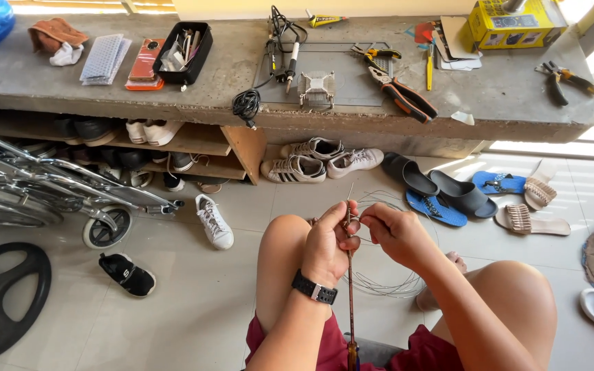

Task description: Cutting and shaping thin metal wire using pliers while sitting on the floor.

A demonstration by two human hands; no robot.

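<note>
- Pale floor tiles run under a long concrete bench, with the person seated facing it, bare knees up and dark red shorts showing at the bottom edge.
- Left hand, with a black wristwatch on its wrist, is closed around a thin upright rod that rises from between the legs and pokes out just above the fingers.
- Right hand sits just beside the left, its fingertips pinched together at the rod near the top; whether they grip the rod itself or a strand of wire there is too fine to tell.
- Thin wire loops in a loose coil behind and below both hands, hanging between the knees.
- On the bench: orange-handled pliers, a soldering iron with its black cord, a small metal heatsink, a yellow box and a black tray of odds and ends.
- Below the bench, a wooden shelf holds shoes, and white sneakers and blue sandals lie scattered on the tiles (all well apart from the hands).
- At the far left stands a folded wheelchair, with a black weight plate near it.
</note>
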